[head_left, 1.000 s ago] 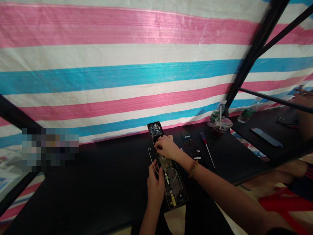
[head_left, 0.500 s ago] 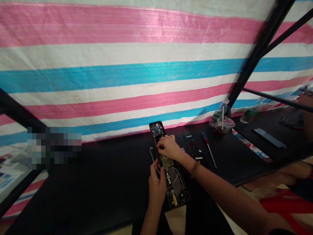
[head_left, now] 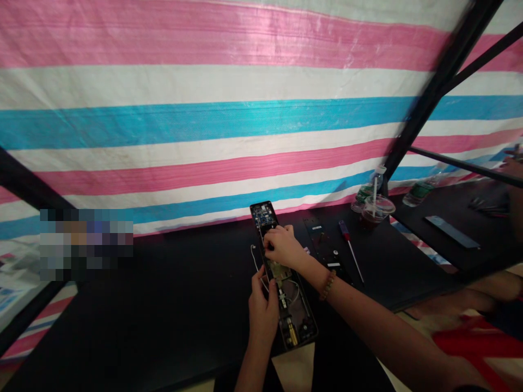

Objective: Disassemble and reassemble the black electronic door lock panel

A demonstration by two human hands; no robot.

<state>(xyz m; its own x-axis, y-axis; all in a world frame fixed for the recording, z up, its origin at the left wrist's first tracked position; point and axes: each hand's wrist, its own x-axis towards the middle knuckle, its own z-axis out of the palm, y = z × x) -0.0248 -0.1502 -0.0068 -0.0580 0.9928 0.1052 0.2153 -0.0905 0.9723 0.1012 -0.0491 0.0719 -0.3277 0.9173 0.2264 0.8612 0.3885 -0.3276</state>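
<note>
Right hand point(head_left: 283, 246) reaching across from the near right, fingers point(head_left: 271, 234) curled and close together over the upper part of an electronic lock body point(head_left: 294, 310), fingertips hidden, so any grip unclear. Left hand point(head_left: 262, 314) just below, fingers and thumb closed together at the lock body's left edge, a thin white wire point(head_left: 254, 257) looping just beside them. Both hands close together, the right forearm passing above the left hand.

One lock body, lying flat on a black table point(head_left: 163, 294) near the table's far edge, long axis running near to far, far end leaning slightly left. One circuit board point(head_left: 263, 216) at the far end, brass and metal parts toward the near end.

Just right of it, one black panel point(head_left: 322, 245), then one red-handled screwdriver point(head_left: 344, 230), shaft pointing near and right. Farther right, one plastic cup point(head_left: 376, 209) with a straw, one water bottle point(head_left: 375, 182) behind it. Beyond a black frame bar point(head_left: 461, 166), on a second black table point(head_left: 449, 250), one more bottle point(head_left: 420, 192), one metal strip point(head_left: 451, 231), a small cluster of dark tools point(head_left: 488, 206), count unclear, and another person's hand point(head_left: 512, 166) at the right edge.
</note>
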